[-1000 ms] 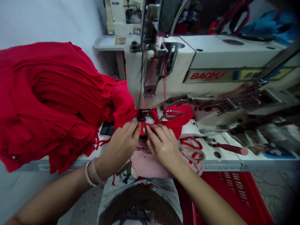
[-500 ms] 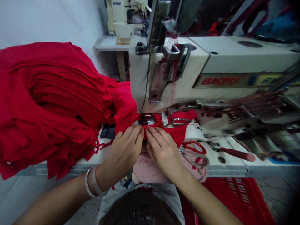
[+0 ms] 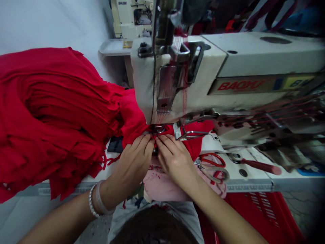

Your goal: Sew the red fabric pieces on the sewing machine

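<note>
left hand [image 3: 133, 162]: 1 | right hand [image 3: 175, 162]: 1 | sewing machines [image 3: 241, 57] [image 3: 130, 17]: 2 | red fabric stack [image 3: 58, 115]: 1 | scissors [image 3: 212, 166]: 1 pair | red-handled tool [image 3: 261, 166]: 1 | wrist bands [image 3: 91, 205] [image 3: 101, 200]: 2 | red crate [image 3: 254, 217]: 1

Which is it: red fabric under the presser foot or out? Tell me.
Under: the red knit fabric runs beneath the metal presser foot.

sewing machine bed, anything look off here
Small red thread clippings lie scattered on the pale pink cloth below the left hand and right hand, at the white BAOYU sewing machine; they look like stray litter. Nothing looks damaged.
</note>
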The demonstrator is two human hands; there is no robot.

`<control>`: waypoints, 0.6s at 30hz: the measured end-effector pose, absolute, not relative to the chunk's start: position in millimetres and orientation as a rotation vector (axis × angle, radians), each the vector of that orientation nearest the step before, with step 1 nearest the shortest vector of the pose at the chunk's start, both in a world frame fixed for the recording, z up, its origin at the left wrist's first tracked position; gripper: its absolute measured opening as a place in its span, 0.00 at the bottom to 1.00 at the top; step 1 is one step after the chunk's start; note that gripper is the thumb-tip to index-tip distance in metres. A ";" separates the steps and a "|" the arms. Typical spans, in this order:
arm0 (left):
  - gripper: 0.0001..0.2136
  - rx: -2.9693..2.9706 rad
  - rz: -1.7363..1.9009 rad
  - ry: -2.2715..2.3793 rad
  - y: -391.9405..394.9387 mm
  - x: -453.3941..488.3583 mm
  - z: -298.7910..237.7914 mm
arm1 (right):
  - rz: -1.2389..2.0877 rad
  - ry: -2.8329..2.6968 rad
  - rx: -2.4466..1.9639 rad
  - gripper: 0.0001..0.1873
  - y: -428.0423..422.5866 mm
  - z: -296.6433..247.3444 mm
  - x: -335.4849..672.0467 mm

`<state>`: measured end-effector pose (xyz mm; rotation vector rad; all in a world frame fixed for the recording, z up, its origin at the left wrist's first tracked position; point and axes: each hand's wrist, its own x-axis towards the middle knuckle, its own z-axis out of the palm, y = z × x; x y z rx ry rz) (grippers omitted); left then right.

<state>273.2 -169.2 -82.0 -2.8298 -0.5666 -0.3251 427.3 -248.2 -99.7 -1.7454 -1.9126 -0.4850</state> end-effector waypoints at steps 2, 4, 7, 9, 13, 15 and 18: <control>0.19 -2.851 -0.317 -0.578 -167.7 274.8 -82.6 | -0.478 -1.894 -1.734 0.17 -245.7 -100.2 429.3; 0.19 -2.881 -0.322 -0.577 -166.3 275.9 -82.1 | -0.454 -1.868 -1.707 0.16 -244.9 -100.3 430.8; 0.17 -2.929 -0.352 -0.554 -164.5 276.2 -79.5 | -0.353 -1.830 -1.660 0.13 -246.5 -99.9 431.7; 0.16 -2.943 -0.397 -0.555 -163.1 276.3 -77.5 | -0.304 -1.807 -1.650 0.13 -247.5 -99.6 431.7; 0.16 -2.905 -0.521 -0.544 -159.5 277.9 -74.6 | -0.312 -1.799 -1.677 0.14 -244.9 -99.6 431.8; 0.16 -2.883 -0.533 -0.509 -157.8 279.4 -74.0 | -0.363 -1.826 -1.696 0.15 -241.1 -99.9 431.3; 0.15 -2.873 -0.547 -0.472 -153.6 281.7 -75.6 | -0.494 -1.912 -1.697 0.14 -237.9 -99.7 428.6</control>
